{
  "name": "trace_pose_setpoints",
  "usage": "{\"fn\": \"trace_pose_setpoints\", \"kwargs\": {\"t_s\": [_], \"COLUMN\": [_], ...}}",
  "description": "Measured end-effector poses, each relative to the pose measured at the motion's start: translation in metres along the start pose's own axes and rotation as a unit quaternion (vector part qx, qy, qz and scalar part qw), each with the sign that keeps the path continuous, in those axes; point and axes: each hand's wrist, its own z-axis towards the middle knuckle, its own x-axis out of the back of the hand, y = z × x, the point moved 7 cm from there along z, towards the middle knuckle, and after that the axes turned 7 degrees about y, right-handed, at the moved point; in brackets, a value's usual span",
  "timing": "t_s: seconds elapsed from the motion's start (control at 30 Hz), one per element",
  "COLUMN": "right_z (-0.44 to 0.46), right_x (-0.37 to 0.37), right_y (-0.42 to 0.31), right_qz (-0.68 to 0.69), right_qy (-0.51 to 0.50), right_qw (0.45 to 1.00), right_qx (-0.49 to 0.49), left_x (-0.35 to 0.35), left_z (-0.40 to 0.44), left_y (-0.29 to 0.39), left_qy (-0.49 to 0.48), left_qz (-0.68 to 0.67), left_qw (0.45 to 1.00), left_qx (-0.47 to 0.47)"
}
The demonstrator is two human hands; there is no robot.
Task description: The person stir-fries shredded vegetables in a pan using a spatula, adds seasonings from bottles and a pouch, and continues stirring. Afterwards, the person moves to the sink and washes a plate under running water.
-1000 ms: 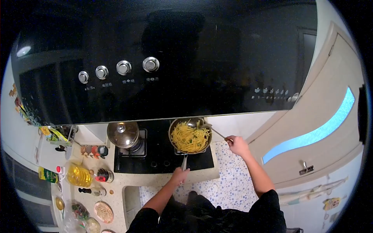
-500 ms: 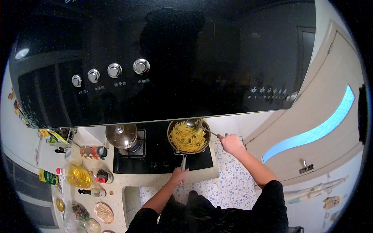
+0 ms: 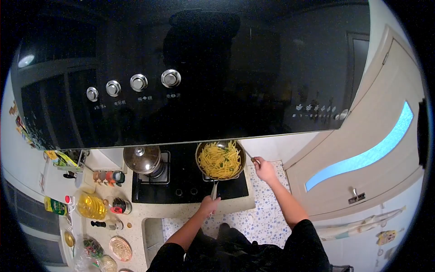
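My left hand [image 3: 209,206] is wrapped round the handle [image 3: 214,189] of a frying pan [image 3: 243,159] on the right burner. Yellow strips [image 3: 219,161], which look like shredded potato with green bits, fill much of the pan. In my right hand [image 3: 264,170], closed at the pan's right side, is the handle of a spatula [image 3: 248,155]. Its shaft slants up and left towards the pan's far right rim. I cannot make out the spatula's head.
A glass-lidded pot [image 3: 141,159] stands on the left burner of the black stove [image 3: 170,195]. The dark range hood [image 3: 253,90] hangs above. On the left counter are an oil jug [image 3: 90,205], a dark jar [image 3: 120,206], spice containers [image 3: 108,177] and a plate [image 3: 120,248]. A door [image 3: 362,149] is at right.
My right hand has drawn slightly down with the spatula, whose head showed in the pan before. The yellow strips have shifted a little. My left hand keeps its hold on the pan handle.
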Motion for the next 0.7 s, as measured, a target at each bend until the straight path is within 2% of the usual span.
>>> {"fn": "trace_pose_setpoints", "kwargs": {"t_s": [0.17, 0.27, 0.3, 0.4, 0.43, 0.57, 0.7], "right_z": [-0.038, -0.063, -0.069, -0.067, -0.066, -0.059, -0.063], "right_x": [-0.044, -0.059, -0.062, -0.034, -0.025, -0.018, -0.062], "right_y": [0.007, 0.025, 0.036, 0.02, 0.014, -0.004, -0.001], "right_qz": [-0.072, 0.074, 0.146, 0.089, 0.071, 0.034, 0.001], "right_qy": [-0.04, -0.021, -0.061, 0.017, 0.025, 0.059, 0.069], "right_qw": [0.997, 0.995, 0.975, 0.995, 0.996, 0.996, 0.993], "right_qx": [0.0, -0.064, -0.157, -0.05, -0.044, -0.056, -0.093], "left_x": [0.003, 0.008, 0.007, 0.006, 0.005, 0.01, 0.0], "left_z": [-0.004, -0.015, -0.015, -0.012, -0.014, -0.02, -0.001], "left_y": [0.006, 0.017, 0.015, 0.016, 0.018, 0.022, 0.004], "left_qy": [-0.017, -0.004, 0.006, -0.011, -0.025, 0.004, -0.005], "left_qz": [0.021, 0.052, 0.041, 0.018, 0.012, 0.031, 0.009], "left_qw": [1.0, 0.999, 0.999, 1.0, 0.999, 1.0, 1.0], "left_qx": [-0.013, 0.004, -0.006, -0.017, -0.016, 0.001, -0.016]}}
